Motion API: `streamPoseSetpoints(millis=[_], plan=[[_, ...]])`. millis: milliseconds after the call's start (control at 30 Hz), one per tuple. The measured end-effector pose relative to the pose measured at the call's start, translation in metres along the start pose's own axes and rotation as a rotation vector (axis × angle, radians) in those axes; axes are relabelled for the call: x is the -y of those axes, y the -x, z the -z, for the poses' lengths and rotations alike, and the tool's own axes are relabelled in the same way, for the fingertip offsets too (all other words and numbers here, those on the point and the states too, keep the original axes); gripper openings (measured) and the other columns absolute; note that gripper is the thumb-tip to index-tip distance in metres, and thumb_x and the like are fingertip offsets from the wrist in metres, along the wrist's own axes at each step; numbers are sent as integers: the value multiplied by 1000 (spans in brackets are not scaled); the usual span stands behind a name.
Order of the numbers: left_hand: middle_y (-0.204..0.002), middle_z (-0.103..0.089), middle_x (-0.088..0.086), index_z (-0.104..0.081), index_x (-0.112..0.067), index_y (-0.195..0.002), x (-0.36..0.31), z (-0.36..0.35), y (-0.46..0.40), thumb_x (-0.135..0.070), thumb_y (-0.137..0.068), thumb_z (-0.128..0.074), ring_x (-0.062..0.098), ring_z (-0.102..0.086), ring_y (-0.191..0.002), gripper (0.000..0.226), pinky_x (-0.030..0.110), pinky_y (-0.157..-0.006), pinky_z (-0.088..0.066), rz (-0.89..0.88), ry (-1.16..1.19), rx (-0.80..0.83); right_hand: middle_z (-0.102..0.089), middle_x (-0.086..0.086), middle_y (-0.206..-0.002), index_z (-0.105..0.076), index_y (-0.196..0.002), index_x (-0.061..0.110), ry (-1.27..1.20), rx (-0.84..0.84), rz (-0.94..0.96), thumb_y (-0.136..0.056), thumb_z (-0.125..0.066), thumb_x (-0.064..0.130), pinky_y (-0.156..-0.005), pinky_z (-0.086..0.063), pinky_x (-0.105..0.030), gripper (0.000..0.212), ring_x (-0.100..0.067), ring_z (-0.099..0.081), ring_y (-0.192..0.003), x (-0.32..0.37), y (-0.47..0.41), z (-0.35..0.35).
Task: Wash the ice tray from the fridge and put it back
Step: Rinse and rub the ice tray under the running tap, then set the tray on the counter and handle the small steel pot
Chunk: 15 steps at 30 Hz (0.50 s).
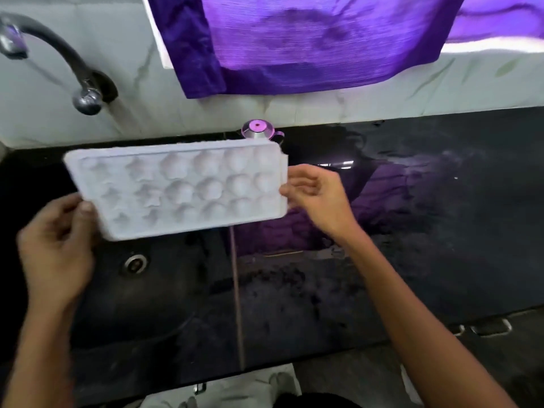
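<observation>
Ice tray (pixel 179 191) held up over the sink (pixel 153 290) at the table's (pixel 441 245) left end, long side running left to right. Left hand (pixel 56 248) at the tray's left near corner, thumb on its upper face; right hand (pixel 315 198) at its right short edge. Drain (pixel 134 263) in the sink, below the tray's near edge. Tap (pixel 59 63) on the wall behind the sink, far left. Small metal vessel (pixel 260 131) at the table's back edge, just behind the tray's far right corner. Cloth (pixel 294 42) hangs on the wall above the back edge.

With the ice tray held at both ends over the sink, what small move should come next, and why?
Probably shift the ice tray left under the faucet: both the left hand and right hand grip it, but the spout sits further left.
</observation>
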<state>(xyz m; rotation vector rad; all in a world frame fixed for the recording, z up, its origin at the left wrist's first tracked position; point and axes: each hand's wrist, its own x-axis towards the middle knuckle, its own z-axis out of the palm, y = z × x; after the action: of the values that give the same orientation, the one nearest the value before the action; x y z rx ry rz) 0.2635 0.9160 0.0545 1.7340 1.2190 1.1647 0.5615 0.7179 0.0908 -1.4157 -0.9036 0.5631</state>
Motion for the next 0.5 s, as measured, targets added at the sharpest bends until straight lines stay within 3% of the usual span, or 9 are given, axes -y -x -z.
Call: streamPoseSetpoints(millis=[67,133,267,367,500], plan=[[-89,-70,-17,-67,-19,-111,-24,-41,25,-31,-95,-55,-14,-62,-69,24,6,-62,-50,-44,16,20,-71,7,-65,-68,-90,14,-41,-71,-84,-82,-66,-2,-55,-53,-17,18,-1,-65,-61,-9,0,40],[-92,-68,-2,-66,-6,-114,-39,-82,54,-16,-95,-56,-21,-56,-60,24,0,-55,-44,-43,-18,105,-73,5,-71,-68,-102,3,-23,-89,-204,-85,-65,2,-55,-54,-18,17,-3,-66,-61,-22,4,74],[-97,-71,12,-65,-3,-114,-37,-127,82,-14,-95,-55,6,-62,-57,24,17,-38,-49,234,1,298,-70,-19,-95,-63,-113,-6,36,-67,-413,-87,-64,7,-58,-58,-25,29,-9,-68,-62,-55,22,118],[-87,-70,2,-63,-9,-113,-24,-137,92,-16,-96,-54,12,-63,-50,21,26,-37,-52,357,-30,487,-73,-10,-84,-66,-109,-1,-4,-74,-504,-87,-64,7,-49,-53,-21,23,-8,-68,-58,-74,34,131],[-89,-71,-2,-64,-18,-110,-16,-140,94,-15,-96,-53,17,-68,-54,18,30,-43,-55,436,-16,615,-75,1,-74,-68,-101,4,-49,-61,-563,-87,-64,6,-51,-54,-21,15,-11,-70,-61,-87,44,141]])
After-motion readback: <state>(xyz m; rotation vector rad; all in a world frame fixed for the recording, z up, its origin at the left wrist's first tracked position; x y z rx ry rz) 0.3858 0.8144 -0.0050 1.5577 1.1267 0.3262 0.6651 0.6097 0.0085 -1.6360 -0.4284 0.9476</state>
